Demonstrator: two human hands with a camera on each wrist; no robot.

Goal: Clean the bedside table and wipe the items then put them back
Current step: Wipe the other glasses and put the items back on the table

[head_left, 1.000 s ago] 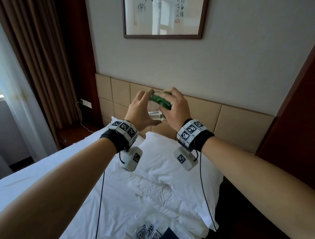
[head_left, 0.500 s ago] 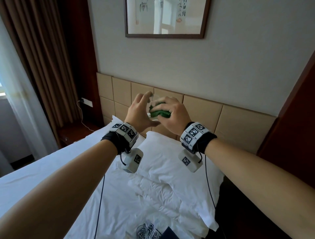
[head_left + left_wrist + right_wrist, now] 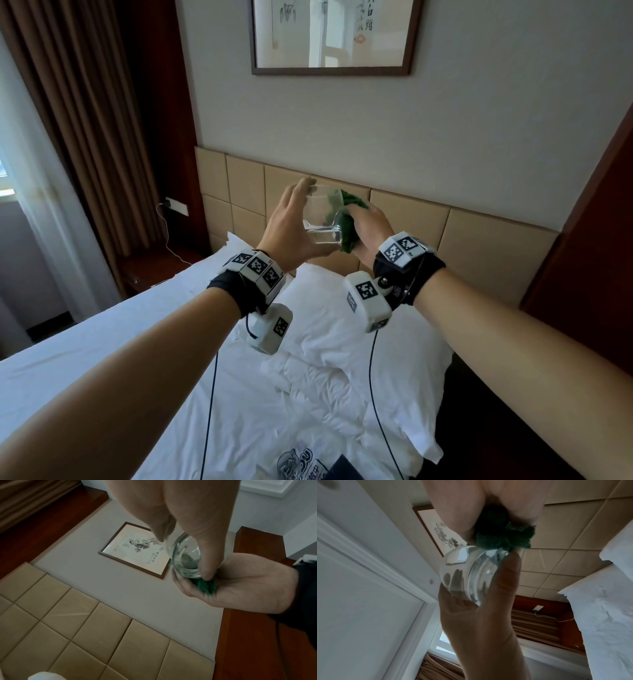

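A clear drinking glass [image 3: 322, 219] is held up in the air above the pillow, in front of the headboard. My left hand [image 3: 291, 226] grips it from the left, fingers and thumb curled round its wall [image 3: 185, 555]. My right hand [image 3: 368, 229] clutches a bunched green cloth [image 3: 349, 222] and presses it against the right side and mouth of the glass [image 3: 471, 573]. In the right wrist view the cloth [image 3: 503, 538] bulges out of my fist just above the glass. The bedside table near me is out of sight.
A bed with white sheets [image 3: 137, 359] and a white pillow [image 3: 329, 329] lies under my arms. A padded tan headboard [image 3: 479, 253] and a framed picture [image 3: 332, 34] are ahead. A far bedside table [image 3: 154, 270] stands by the brown curtains. Printed items [image 3: 301, 466] lie on the sheet near me.
The cloth has shifted from over the top of the glass to its right side and rim. My left hand has turned, so more of the glass shows. Both hands stay raised.
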